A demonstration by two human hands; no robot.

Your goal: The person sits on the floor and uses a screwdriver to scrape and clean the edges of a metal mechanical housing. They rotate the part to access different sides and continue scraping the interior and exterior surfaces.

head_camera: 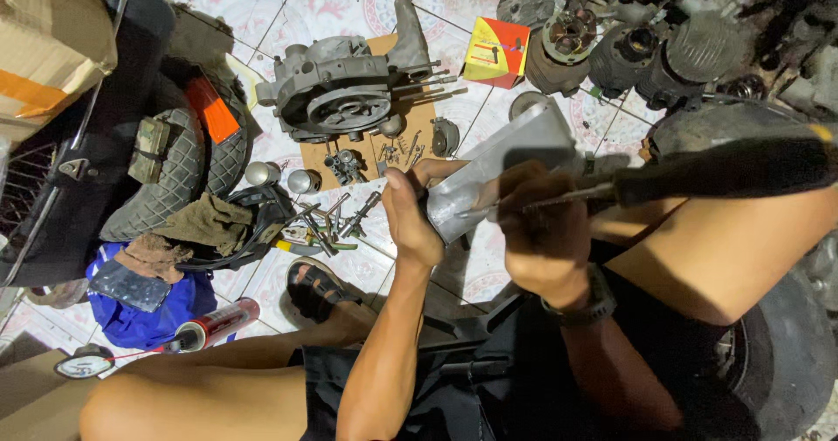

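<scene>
We saw the tiled floor [305, 4] carrying everything, with a dark tyre [188, 166] lying near its left edge and a cardboard box [48, 39] in the far left corner. Toward the far middle, a grey engine casing [336, 92] rested on a brown cardboard sheet [410, 127], and a cluster of dark engine cylinders [646, 48] crowded the far right edge. A red and yellow carton [496, 52] stood between the casing and the cylinders.

Nearer us, above the middle of the floor, the flat grey metal part [497, 166] was held up off the tiles, tilted. Our left hand [410, 218] gripped its lower end, fingers curled closed around the edge. Our right hand [541, 236] was closed around the shaft of a screwdriver [698, 175], its black handle reaching right and its tip touching the metal part.

Small bolts and tools [336, 223] lay just left of the left hand, and a red spray can [218, 323] lay near the left edge.
</scene>
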